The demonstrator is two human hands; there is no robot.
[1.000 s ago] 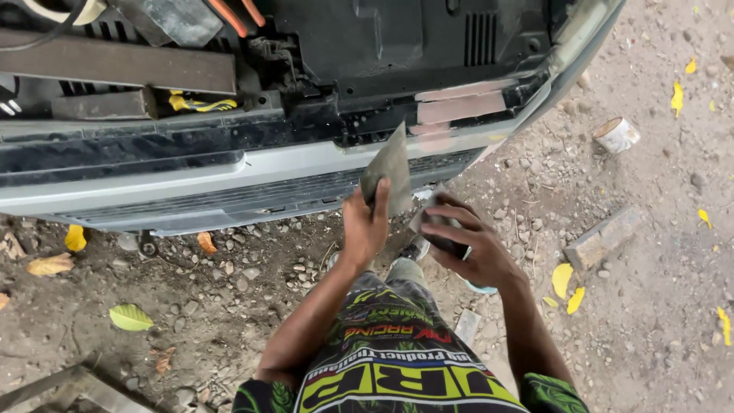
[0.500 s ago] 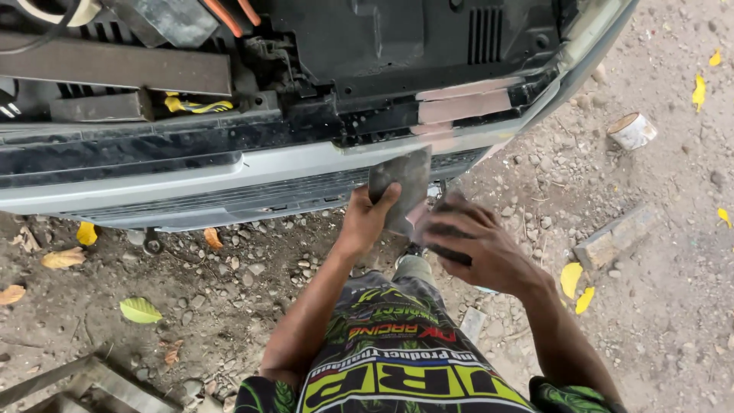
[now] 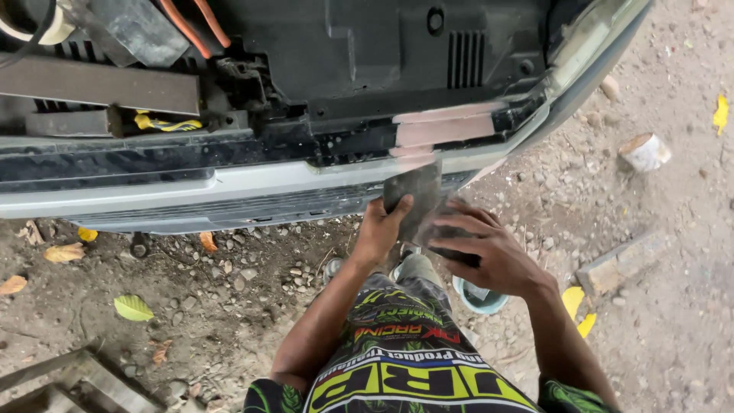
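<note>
- We see a patch of pinkish filler (image 3: 447,128) already spread on the front of the car bumper (image 3: 229,180), a broad band on the dark upper ledge with a thinner smear running down onto the pale strip below it.
- We judge the filling to be partway along: the patch looks flat and matte, but its lower edge is ragged, and the pale bumper beneath it appears to need more work.
- Our left hand (image 3: 381,229) is clamped on a flat grey spreader (image 3: 413,195), thumb on its face and fingers behind, holding it against the bumper just under the pink patch.
- The spreader stands nearly upright, its long axis running up and down with a slight lean; its upper edge points up at the filler and touches the bumper's pale strip.
- Our right hand (image 3: 485,252) lies just beside the left, fingers spread and laid over a dark flat thing; we cannot tell whether it grips that thing or only rests on it, since the fingers cover most of it.
- The two hands are close but not touching.
- Below the right hand, a small round tub (image 3: 478,298) sits on the gravel ground (image 3: 673,321), partly hidden by the wrist.
- Yellow leaves (image 3: 134,307) lie scattered in the dirt.
</note>
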